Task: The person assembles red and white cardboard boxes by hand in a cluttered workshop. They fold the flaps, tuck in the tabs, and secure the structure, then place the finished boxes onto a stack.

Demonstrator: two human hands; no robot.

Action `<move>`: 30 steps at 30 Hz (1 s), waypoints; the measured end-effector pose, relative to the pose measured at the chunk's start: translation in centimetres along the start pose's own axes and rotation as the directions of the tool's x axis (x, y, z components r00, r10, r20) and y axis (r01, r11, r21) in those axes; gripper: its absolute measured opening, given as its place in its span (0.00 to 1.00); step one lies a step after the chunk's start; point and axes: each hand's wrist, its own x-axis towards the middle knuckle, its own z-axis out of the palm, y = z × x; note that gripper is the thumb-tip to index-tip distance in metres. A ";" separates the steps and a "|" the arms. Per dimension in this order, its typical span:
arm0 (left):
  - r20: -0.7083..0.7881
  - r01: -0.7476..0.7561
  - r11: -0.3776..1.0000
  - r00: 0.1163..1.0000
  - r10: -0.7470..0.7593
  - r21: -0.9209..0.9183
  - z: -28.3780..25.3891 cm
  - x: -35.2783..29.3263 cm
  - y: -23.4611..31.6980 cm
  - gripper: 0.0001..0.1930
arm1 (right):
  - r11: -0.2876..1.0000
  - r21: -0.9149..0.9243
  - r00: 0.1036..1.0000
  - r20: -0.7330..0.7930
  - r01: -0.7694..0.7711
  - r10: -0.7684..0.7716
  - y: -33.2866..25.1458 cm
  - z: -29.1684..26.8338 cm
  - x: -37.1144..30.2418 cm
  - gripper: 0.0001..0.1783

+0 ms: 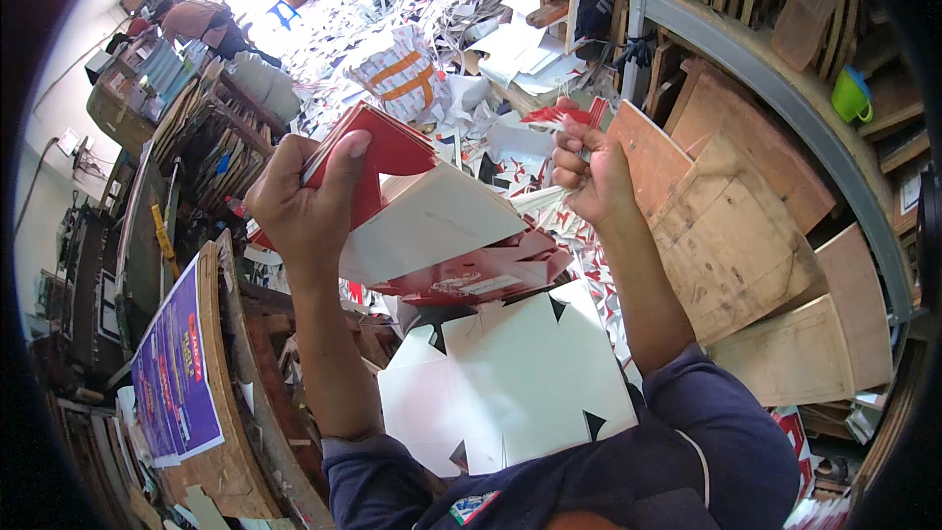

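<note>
My left hand [309,191] is closed on a stack of red and white cut card sheets [432,221], its thumb pressed on the red top face. The stack is tilted, its white side partly toward me. In my right hand [594,167], raised apart from the stack, the fingers pinch a small bunch of red and white card scraps [569,115]. Below the stack lie glossy red card pieces [481,270]. On my lap rests a white die-cut card sheet [540,383] with notched edges and creases.
Paper offcuts [422,10] cover the floor ahead, with a white sack with orange bands [402,79] among them. Wooden boards [741,236] lean at the right under a grey metal rack [785,79]. Boards and a purple poster [182,373] stand close on the left. Another person [201,22] bends far left.
</note>
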 end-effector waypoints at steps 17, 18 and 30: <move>-0.327 0.285 0.942 0.886 -0.329 -0.176 -5.3 0.8 -5.6 0.29 | 0.318 -0.905 0.920 0.349 0.282 0.177 -1.7 0.5 -5.4 0.79; -0.334 0.331 0.917 0.858 -0.391 -0.223 -5.6 0.4 -6.1 0.30 | 0.182 -0.897 0.883 0.434 0.404 0.180 -1.2 1.6 -5.9 0.78; 0.102 0.501 0.629 0.823 -0.559 -0.594 -7.7 -17.3 -14.2 0.45 | 0.170 -0.932 0.932 0.342 0.321 0.116 -1.8 -1.0 -5.2 0.28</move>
